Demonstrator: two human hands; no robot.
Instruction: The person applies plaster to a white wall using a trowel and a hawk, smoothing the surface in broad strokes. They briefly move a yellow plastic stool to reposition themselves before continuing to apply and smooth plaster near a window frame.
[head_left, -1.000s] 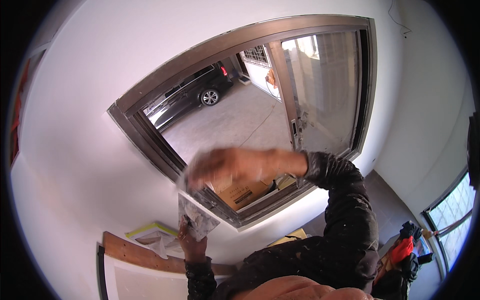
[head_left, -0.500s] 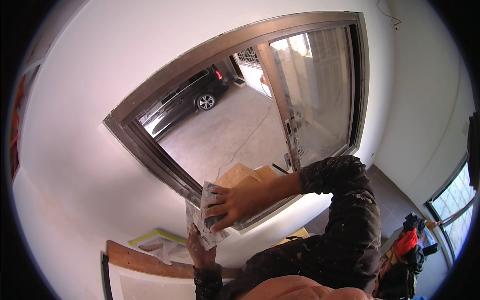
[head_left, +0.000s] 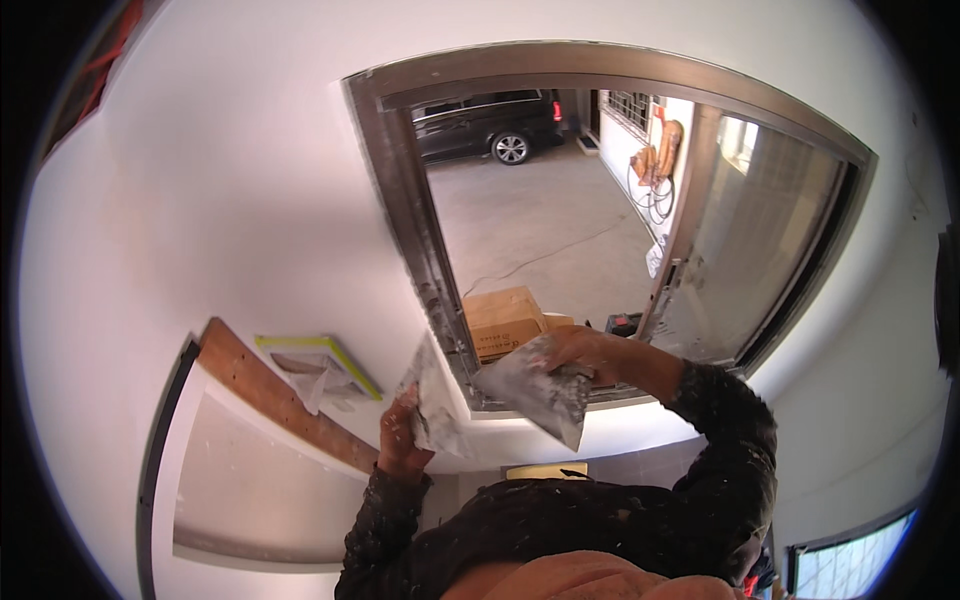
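My left hand point(head_left: 401, 432) grips a flat grey blade point(head_left: 432, 408), like a putty knife smeared with white filler, close to the lower left corner of the window frame point(head_left: 392, 190). My right hand point(head_left: 596, 352) is closed on a second flat grey blade point(head_left: 545, 392), broad and blotched with filler, in front of the window sill. A gap separates the two blades, and motion blurs them a little. Their handles are hidden by my fingers.
White wall point(head_left: 230, 220) surrounds the window. Below left, a yellow-green-edged panel point(head_left: 320, 365) hangs beside a brown wooden board point(head_left: 270, 400). Cardboard boxes point(head_left: 503, 318) stand beyond the sill, with a black car point(head_left: 490, 128) further out. The glass pane point(head_left: 770, 210) covers the right side.
The two blades were pressed together; now they are apart, with my right hand and its blade further right. My view has turned, so the window sits more upright and further right.
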